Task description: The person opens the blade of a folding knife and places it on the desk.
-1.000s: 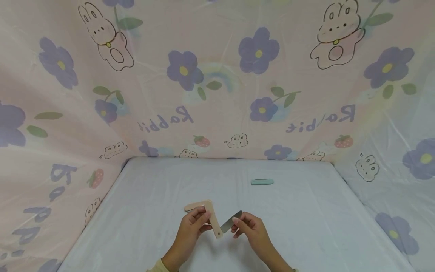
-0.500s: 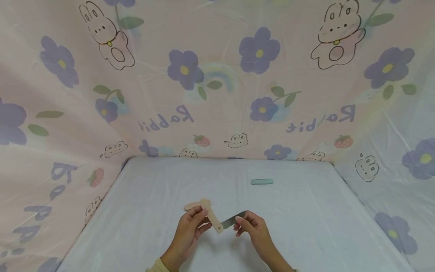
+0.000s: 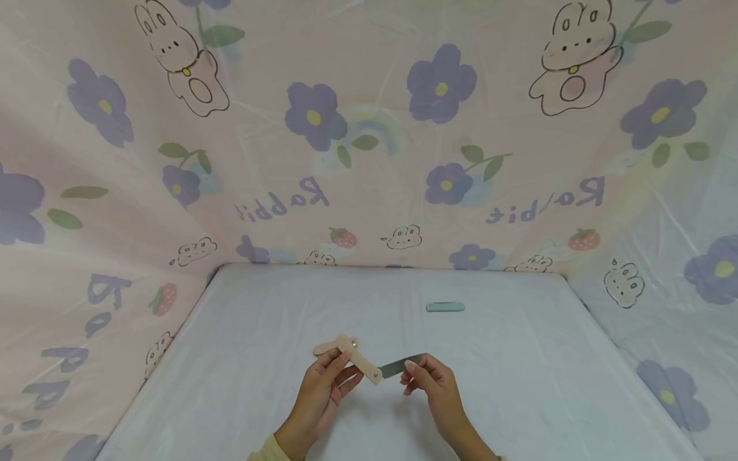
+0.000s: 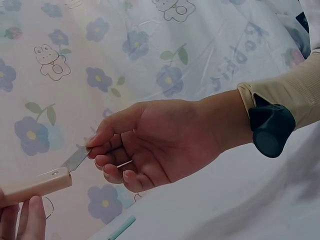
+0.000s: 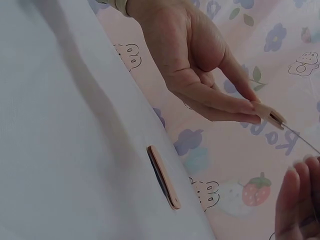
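A beige-handled folding knife (image 3: 362, 363) is held up between both hands, its blade (image 3: 394, 367) swung well out from the handle. My left hand (image 3: 323, 390) pinches the handle between thumb and fingers. Thumb and fingertips of my right hand (image 3: 438, 387) pinch the flat grey blade, as the left wrist view also shows with the right hand (image 4: 160, 142). In the right wrist view the slot of the handle (image 5: 267, 114) shows at the pivot end. A second beige folding knife (image 5: 164, 177) lies folded on the table, partly hidden behind the left hand in the head view.
A mint-green folding knife (image 3: 445, 307) lies folded on the white-covered table (image 3: 259, 307), beyond the right hand. A curtain (image 3: 369, 160) with rabbits and purple flowers hangs round the table's back and sides.
The angle between blade and handle has widened. The left hand has tilted the handle flatter, and the right hand has moved slightly to the right with the blade.
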### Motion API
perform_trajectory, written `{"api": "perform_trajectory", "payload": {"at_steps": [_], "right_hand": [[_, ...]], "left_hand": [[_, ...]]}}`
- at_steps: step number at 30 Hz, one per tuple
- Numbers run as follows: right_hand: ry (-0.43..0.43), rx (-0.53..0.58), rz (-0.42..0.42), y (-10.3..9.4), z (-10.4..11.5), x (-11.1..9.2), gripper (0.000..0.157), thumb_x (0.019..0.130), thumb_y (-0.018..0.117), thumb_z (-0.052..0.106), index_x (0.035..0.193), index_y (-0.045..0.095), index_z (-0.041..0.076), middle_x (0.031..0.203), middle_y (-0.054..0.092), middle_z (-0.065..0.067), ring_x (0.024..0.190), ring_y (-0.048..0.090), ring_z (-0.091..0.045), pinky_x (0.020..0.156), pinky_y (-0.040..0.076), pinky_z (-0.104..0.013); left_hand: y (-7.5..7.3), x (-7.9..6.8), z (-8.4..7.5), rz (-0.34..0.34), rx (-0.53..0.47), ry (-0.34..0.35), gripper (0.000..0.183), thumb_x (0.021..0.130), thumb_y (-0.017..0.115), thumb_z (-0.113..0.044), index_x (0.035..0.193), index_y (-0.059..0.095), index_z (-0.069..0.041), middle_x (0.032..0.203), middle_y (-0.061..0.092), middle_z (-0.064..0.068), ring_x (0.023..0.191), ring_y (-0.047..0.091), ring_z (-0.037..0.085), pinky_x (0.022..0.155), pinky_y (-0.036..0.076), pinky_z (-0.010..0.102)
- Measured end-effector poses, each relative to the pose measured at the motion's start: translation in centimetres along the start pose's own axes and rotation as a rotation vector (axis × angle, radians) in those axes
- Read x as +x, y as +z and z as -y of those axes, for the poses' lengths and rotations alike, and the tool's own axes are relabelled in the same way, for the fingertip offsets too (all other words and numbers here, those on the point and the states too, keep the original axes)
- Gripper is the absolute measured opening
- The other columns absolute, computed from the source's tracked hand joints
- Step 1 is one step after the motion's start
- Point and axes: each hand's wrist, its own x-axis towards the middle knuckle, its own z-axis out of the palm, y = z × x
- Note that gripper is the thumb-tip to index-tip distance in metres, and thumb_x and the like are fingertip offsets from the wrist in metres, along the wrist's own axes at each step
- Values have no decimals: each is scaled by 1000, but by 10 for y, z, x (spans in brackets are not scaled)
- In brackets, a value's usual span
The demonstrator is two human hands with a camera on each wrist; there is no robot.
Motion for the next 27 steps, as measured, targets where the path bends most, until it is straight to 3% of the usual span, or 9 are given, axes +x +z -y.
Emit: {"api": "perform_trajectory", "payload": {"at_steps": [5, 10, 18, 27], "right_hand": [[8, 23, -38, 1, -1, 0, 23, 92, 57, 14, 79, 53, -4, 77, 61, -17, 69, 61, -25, 59, 54, -35], [32, 31, -66, 3, -1, -2, 24, 91, 58, 14, 82, 52, -7, 78, 60, -19, 71, 60, -32, 59, 54, -34], [78, 54, -101, 8, -4, -6, 24, 91, 58, 14, 84, 51, -8, 79, 59, -14, 71, 60, -20, 60, 54, -33], [98, 74, -125, 13, -10, -9, 24, 91, 58, 14, 87, 53, -9, 80, 59, -14, 73, 59, -19, 60, 54, -32]], "left_hand": [[1, 0, 1, -6, -40, -5, 22, 91, 60, -9, 111, 53, -5, 102, 62, 8, 92, 64, 22, 89, 47, 39], [1, 0, 2, -13, -69, 0, 22, 91, 60, -9, 111, 53, -4, 105, 61, 9, 94, 63, 23, 90, 46, 38], [-1, 1, 6, -75, -92, -11, 30, 91, 59, -9, 119, 50, -1, 107, 62, 11, 94, 64, 22, 90, 46, 36], [0, 1, 9, -147, -140, -27, 35, 91, 60, -11, 120, 44, 0, 110, 57, 11, 97, 62, 23, 93, 44, 35]]}}
